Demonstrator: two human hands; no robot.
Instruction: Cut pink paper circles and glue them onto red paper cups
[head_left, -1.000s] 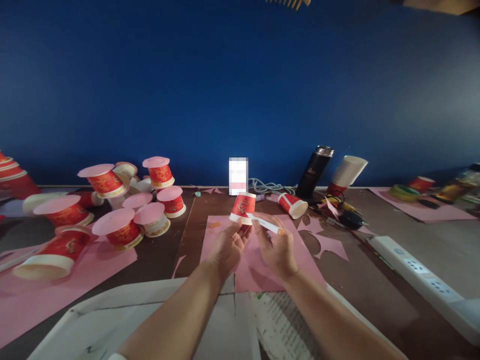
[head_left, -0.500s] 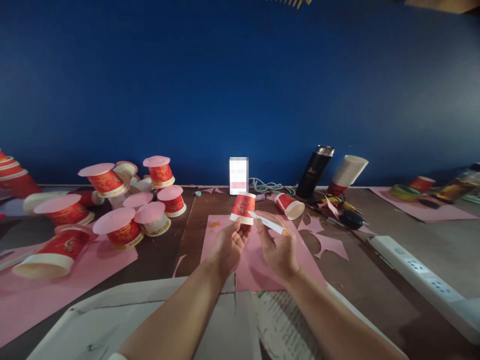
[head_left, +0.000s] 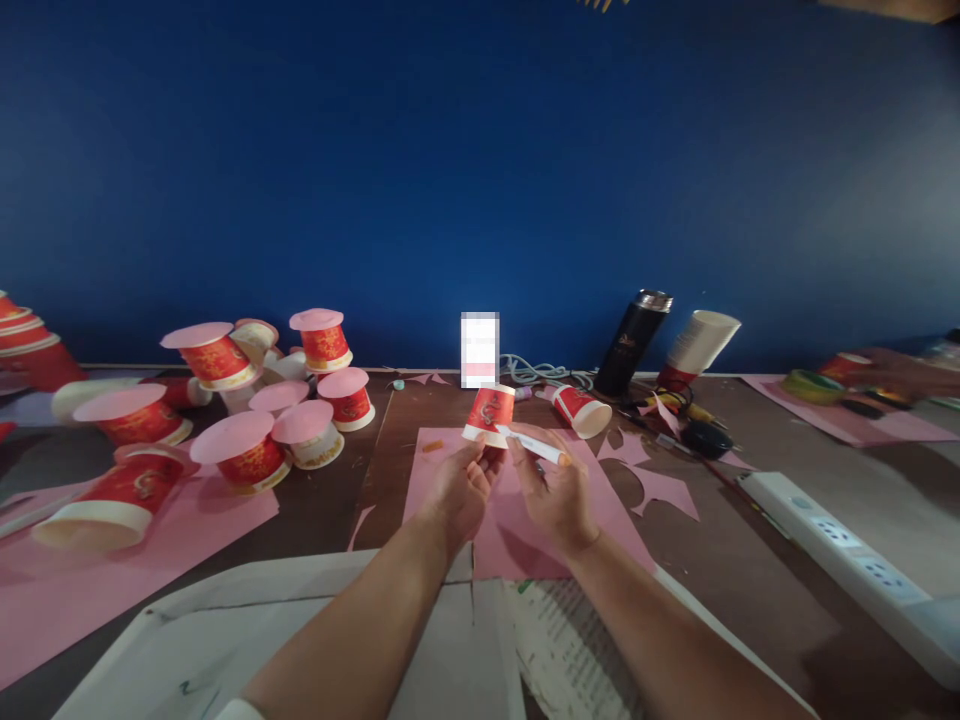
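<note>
My left hand (head_left: 459, 492) is closed around the lower edge of a red paper cup (head_left: 492, 408), which is upside down with its wide white rim at the bottom. A gold-toned pattern shows on the cup's side. In my right hand (head_left: 555, 500) is a white marker (head_left: 538, 446) with an orange end. Its tip points left and meets the cup near the lower right rim; whether it touches cannot be made out. Under both hands lies a pink paper sheet (head_left: 442, 500).
Several red cups topped with pink discs (head_left: 232, 440) crowd the left. Behind are a pixelated white screen (head_left: 480, 345), a lying cup (head_left: 581, 410), a black flask (head_left: 634, 345) and stacked cups (head_left: 701, 345). Pink scraps (head_left: 666, 492) and a power strip (head_left: 832, 550) are right.
The view has shifted slightly. The cup and marker keep nearly the same pose in my hands. At the far right, a blurred shape like another person's hand now appears by the bottle.
</note>
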